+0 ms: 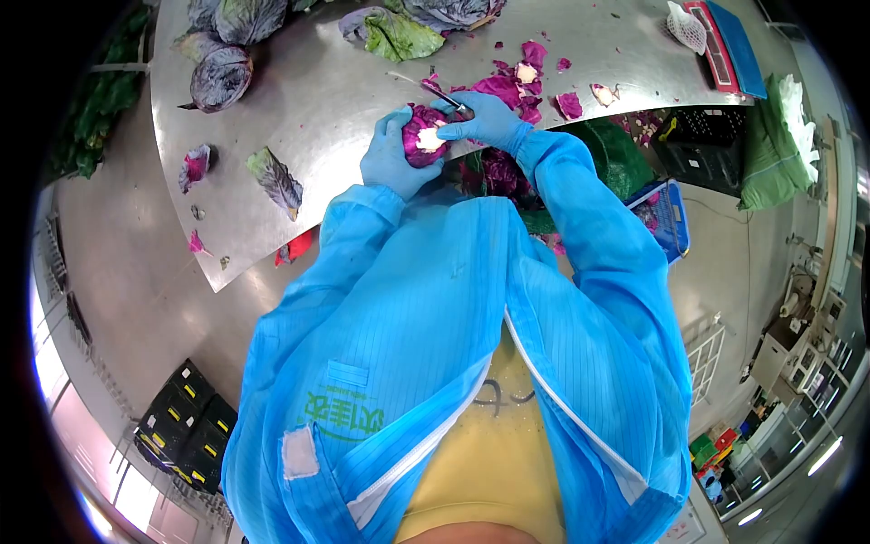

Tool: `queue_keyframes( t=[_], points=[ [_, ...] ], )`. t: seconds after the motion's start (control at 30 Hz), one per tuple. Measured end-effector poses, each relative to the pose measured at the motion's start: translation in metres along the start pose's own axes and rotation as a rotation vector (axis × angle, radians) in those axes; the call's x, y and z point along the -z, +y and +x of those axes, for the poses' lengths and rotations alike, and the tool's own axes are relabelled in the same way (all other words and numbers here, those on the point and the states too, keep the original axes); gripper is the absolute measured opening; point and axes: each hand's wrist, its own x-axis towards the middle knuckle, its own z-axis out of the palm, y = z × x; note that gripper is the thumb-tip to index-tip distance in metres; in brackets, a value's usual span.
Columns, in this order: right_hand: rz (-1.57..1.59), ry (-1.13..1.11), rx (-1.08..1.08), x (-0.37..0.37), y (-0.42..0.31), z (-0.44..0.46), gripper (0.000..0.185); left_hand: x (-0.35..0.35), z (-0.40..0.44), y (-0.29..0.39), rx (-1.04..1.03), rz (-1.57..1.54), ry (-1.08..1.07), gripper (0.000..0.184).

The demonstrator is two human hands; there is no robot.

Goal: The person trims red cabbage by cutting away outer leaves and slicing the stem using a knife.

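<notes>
My left hand (391,156), in a blue glove, is closed around a trimmed purple cabbage (424,136) with its pale cut core facing up. My right hand (489,120), gloved the same way, grips a knife (446,96) whose thin blade points up and left. The right fingertips reach the cabbage beside its core. Both hands are over the near edge of the metal table (326,109). To their right lie purple leaf trimmings (500,88) and cut core pieces.
Whole purple cabbages (222,77) sit at the far left, with loose outer leaves (275,181) on the table. At the right are red and blue trays (725,45), a black crate (702,145), a blue basket (671,220) and a green sack (775,150).
</notes>
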Motion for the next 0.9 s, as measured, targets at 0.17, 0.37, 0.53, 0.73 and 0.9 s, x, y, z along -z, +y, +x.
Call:
queue_keyframes(
  t=[0.17, 0.37, 0.53, 0.73, 0.9],
  points=[
    [0.026, -0.082, -0.125, 0.005, -0.005, 0.007, 0.056, 0.002, 0.000, -0.003, 0.031, -0.057, -0.009, 0.084],
    [0.158, -0.015, -0.167, -0.002, 0.005, 0.008, 0.061, 0.001, 0.003, -0.001, 0.000, -0.023, -0.009, 0.082],
    [-0.064, -0.007, -0.006, 0.003, 0.007, 0.011, 0.062, 0.002, 0.003, -0.004, -0.029, -0.011, -0.011, 0.083],
    [-0.442, 0.011, -0.043, 0.006, -0.019, 0.005, 0.055, 0.003, 0.007, 0.003, 0.017, 0.013, -0.026, 0.082],
    [-0.831, 0.098, 0.066, -0.002, -0.041, 0.001, 0.028, 0.011, 0.016, 0.023, 0.145, 0.132, -0.192, 0.086]
  ],
)
